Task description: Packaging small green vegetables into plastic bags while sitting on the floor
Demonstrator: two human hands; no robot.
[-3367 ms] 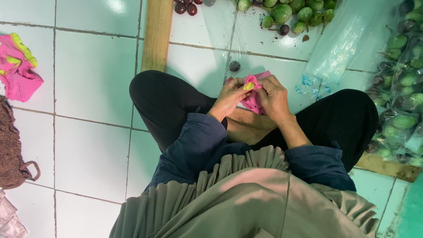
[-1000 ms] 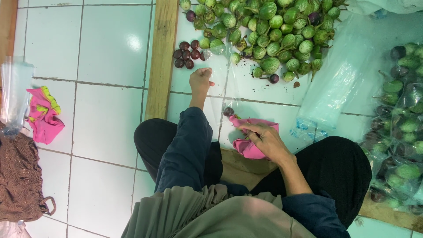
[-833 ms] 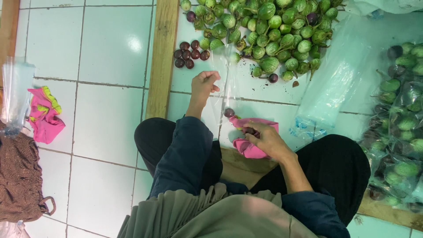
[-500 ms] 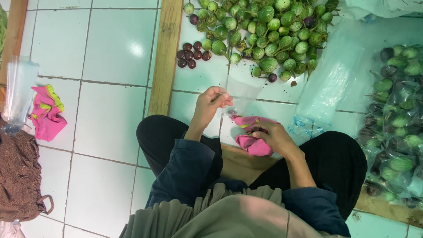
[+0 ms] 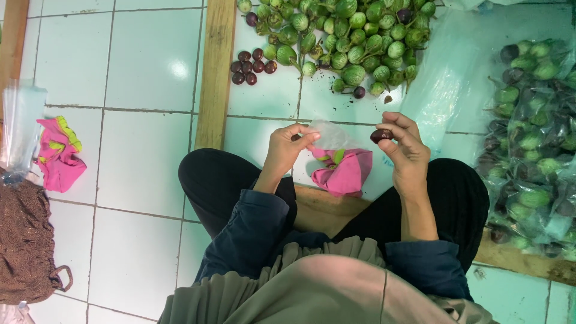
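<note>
Eggplant (image 5: 380, 134), small, round and dark purple, sits pinched between the fingertips of the right hand (image 5: 408, 153), raised above the person's lap. The left hand (image 5: 287, 149) grips the edge of a thin clear plastic bag (image 5: 333, 135), fingers closed on it, just beside the fruit. Judging by this, the bag looks empty and the fruit is not yet inside.

Head view, counted: one fruit in hand; seven dark purple ones in a loose cluster (image 5: 252, 64) on the tiled floor; a large green heap (image 5: 348, 36), too many to count; filled bags (image 5: 534, 138) at right; two pink cloth bundles (image 5: 345, 171).
</note>
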